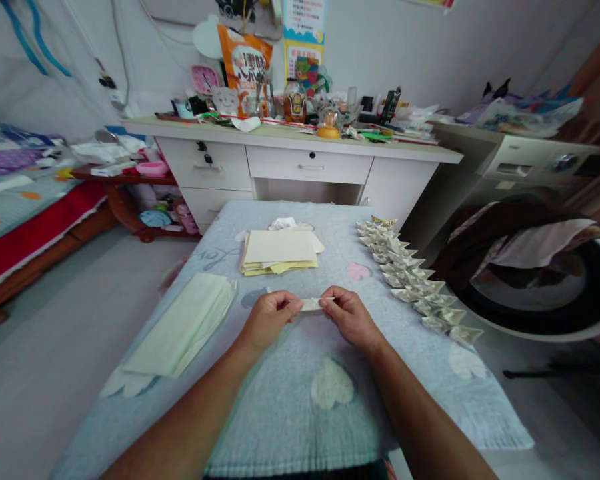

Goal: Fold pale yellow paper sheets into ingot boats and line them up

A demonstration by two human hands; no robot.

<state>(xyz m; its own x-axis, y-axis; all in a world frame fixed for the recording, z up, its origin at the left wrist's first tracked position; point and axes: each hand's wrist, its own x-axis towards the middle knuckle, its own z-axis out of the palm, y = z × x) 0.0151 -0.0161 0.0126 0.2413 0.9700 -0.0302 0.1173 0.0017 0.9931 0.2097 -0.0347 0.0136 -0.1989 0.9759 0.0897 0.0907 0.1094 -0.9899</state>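
A small folded strip of pale paper (311, 305) is stretched between my hands, above the middle of the cloth-covered table. My left hand (274, 316) pinches its left end between thumb and fingers. At the other end, my right hand (349, 315) grips the paper the same way. Just beyond my hands lies a stack of cream and yellow paper sheets (280, 247). To the left rests a pile of long pale green paper (183, 327). Folded paper pieces with pointed ends (405, 273) stand in rows along the table's right side.
A light blue cloth (280, 400) with heart patterns covers the table. Behind it stands a white desk (310, 167) crowded with jars and packets. An open front-loading washing machine (545, 267) with clothes in its door is at the right. A bed (40, 220) is at the left.
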